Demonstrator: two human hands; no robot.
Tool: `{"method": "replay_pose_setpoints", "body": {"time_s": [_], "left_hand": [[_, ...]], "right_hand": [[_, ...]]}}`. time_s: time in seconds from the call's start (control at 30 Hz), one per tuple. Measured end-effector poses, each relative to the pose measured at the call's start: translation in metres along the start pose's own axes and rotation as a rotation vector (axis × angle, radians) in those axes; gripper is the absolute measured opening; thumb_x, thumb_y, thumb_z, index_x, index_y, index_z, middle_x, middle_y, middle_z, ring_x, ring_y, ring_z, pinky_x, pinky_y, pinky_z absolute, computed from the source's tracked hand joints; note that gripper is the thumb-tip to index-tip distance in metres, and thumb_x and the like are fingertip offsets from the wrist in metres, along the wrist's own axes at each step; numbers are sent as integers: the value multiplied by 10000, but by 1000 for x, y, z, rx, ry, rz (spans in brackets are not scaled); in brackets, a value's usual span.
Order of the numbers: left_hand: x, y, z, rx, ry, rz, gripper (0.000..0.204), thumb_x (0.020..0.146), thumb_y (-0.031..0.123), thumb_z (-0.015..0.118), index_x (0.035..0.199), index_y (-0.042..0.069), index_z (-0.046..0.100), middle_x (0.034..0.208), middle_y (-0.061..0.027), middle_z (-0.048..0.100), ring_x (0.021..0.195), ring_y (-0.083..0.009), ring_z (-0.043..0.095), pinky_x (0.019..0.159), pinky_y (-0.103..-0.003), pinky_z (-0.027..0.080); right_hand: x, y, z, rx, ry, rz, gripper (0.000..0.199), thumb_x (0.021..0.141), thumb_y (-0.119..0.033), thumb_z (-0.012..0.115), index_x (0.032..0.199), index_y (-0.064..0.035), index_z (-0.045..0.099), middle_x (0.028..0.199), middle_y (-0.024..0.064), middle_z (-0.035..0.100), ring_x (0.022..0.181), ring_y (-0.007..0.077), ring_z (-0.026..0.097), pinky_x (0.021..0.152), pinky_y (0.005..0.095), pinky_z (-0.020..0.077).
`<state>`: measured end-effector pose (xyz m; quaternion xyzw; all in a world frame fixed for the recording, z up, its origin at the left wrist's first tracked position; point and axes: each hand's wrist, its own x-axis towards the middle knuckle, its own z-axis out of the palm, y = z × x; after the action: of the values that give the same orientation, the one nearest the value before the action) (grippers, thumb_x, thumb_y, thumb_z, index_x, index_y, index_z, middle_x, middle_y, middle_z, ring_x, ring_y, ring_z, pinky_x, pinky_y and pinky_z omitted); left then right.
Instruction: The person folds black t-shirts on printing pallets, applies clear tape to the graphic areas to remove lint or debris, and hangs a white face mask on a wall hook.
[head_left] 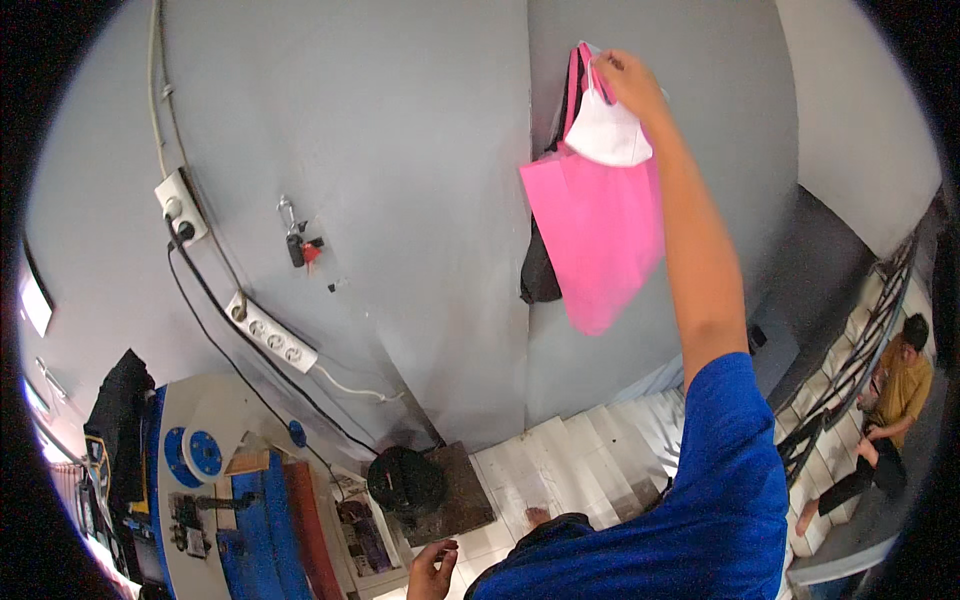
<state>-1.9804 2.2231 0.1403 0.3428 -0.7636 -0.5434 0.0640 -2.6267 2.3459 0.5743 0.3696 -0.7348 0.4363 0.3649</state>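
Observation:
High on the grey wall, my right hand (622, 82) has its fingers pinched at the ear loop of a white face mask (608, 135). The mask hangs in front of a pink cloth bag (600, 235), whose straps run up to a hanging point beside my fingers. Behind the bag shows a dark cloth item (541, 268), mostly covered. Low in the view, my left hand (433, 572) hangs with its fingers loosely curled and apart, nothing visible in it.
Two white power strips (272, 335) with cables run along the left wall, near hanging keys (297, 245). A sewing machine table (185, 395) stands lower left, beside a black round object (406, 480). White tiled steps (570, 460) lie below. Beyond a dark railing (850, 390), a person (893, 400) sits.

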Motion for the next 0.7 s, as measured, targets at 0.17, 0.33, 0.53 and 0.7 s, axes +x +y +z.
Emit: {"method": "replay_pose_setpoints", "body": {"time_s": [0.17,0.33,0.53,0.7], "left_hand": [[44,15,29,39,39,-17,405,1039,311,572,1333,39,630,1313,-170,651,1244,-311,573,1107,-427,417],[68,-3,57,89,40,-111,411,1057,320,544,1334,23,607,1294,-163,644,1216,-290,575,1123,-409,409],[71,-157,83,-646,194,-131,278,1049,281,584,1155,34,657,1136,-103,652,1088,-232,614,929,-364,511],[63,-26,57,131,67,-266,379,1001,302,643,1232,3,657,1174,-180,717,1072,-284,695,936,-373,538]], "right_hand": [[96,78,40,-38,166,-48,456,930,-485,598,1073,-82,755,992,185,749,944,362,710,858,446,527],[141,134,61,-142,35,69,468,914,-491,614,1117,-94,756,1008,157,755,938,280,698,875,410,521],[150,160,65,-131,-165,86,507,928,-529,581,1145,-99,741,1094,199,734,984,356,699,893,447,524],[118,183,64,151,239,140,485,960,-439,606,1183,-17,689,1089,163,724,970,287,698,833,421,538]]}}
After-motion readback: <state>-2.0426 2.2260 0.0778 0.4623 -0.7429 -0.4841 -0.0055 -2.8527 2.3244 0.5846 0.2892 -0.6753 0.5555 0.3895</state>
